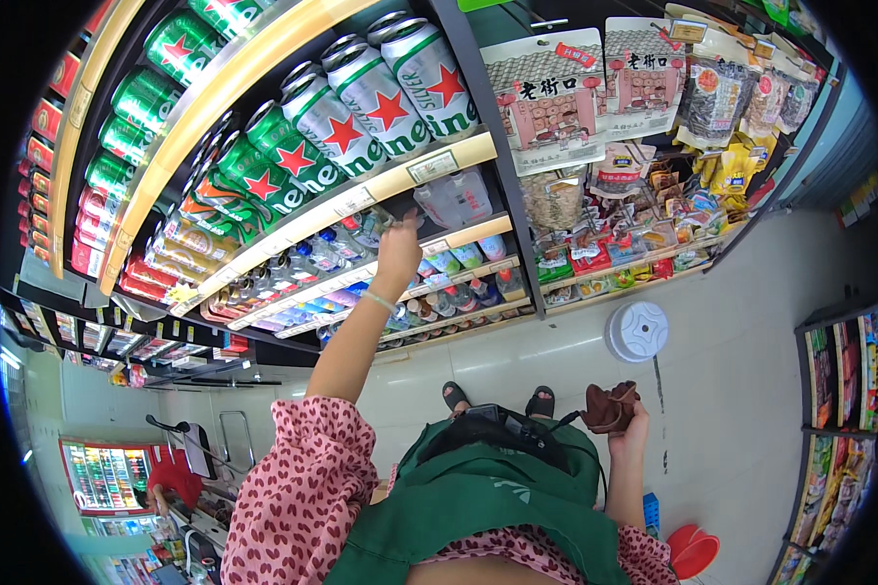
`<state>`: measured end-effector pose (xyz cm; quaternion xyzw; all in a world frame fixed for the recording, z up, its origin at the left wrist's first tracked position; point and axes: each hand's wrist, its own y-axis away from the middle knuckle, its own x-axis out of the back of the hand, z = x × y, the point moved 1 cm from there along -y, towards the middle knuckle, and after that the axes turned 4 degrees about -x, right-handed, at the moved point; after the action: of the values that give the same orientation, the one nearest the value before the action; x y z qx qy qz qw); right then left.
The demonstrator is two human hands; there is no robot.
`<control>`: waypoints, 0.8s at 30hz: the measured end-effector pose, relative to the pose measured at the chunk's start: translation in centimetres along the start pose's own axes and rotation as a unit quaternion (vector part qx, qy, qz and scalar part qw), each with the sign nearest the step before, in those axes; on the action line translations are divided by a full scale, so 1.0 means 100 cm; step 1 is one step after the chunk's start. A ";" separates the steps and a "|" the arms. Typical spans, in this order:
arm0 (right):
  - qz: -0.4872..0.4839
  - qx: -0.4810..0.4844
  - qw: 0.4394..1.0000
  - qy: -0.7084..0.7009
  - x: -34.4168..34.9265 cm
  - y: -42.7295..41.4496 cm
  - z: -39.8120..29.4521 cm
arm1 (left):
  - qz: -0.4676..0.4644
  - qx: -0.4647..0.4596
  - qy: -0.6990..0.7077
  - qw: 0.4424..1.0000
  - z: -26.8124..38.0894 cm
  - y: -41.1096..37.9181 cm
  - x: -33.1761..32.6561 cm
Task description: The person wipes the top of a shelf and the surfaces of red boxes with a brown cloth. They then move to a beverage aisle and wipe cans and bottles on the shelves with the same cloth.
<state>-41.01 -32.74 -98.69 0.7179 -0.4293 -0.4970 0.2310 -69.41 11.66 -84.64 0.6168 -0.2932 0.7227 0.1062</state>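
My left hand (401, 245) reaches to a shelf of bottles, its fingers at a clear bottle with a pale label (366, 227); whether it grips the bottle cannot be told. Right of these fingers stand clear plastic containers (455, 197) on the same shelf. Above, Heineken beer cans (347, 110) line a shelf with a wooden price edge (351, 205). My right hand (629, 424) holds a crumpled brown cloth (609, 406) over the floor, away from the shelves.
Bagged snacks (549, 102) hang at the upper right. A white round stool (637, 331) stands on the floor, with a red bucket (693, 550) and a blue basket (651, 510) at the lower right. Another shelf unit (834, 431) is at the far right. A person in red (175, 479) is at the lower left.
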 end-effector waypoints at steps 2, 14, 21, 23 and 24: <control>-0.002 0.001 1.000 0.002 -0.002 -0.002 -0.006 | 0.080 -0.014 0.072 0.994 0.009 0.022 0.013; -0.047 -0.036 0.992 0.114 -0.053 -0.035 -0.017 | 0.274 0.331 0.446 0.785 0.007 0.198 0.071; -0.206 -0.147 0.898 0.359 -0.133 -0.055 0.023 | 0.345 0.517 0.370 0.690 0.017 0.378 0.141; -0.333 -0.213 0.810 0.434 -0.176 -0.068 0.052 | 0.424 0.563 0.373 0.604 0.033 0.428 0.154; -0.335 -0.250 0.801 0.428 -0.191 -0.072 0.064 | 0.471 0.572 0.385 0.551 0.045 0.451 0.157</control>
<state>-46.65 -12.23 -96.87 0.8741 0.1196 -0.2753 0.3819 -92.29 -30.48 -82.57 -0.0157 0.0025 0.8530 -0.5217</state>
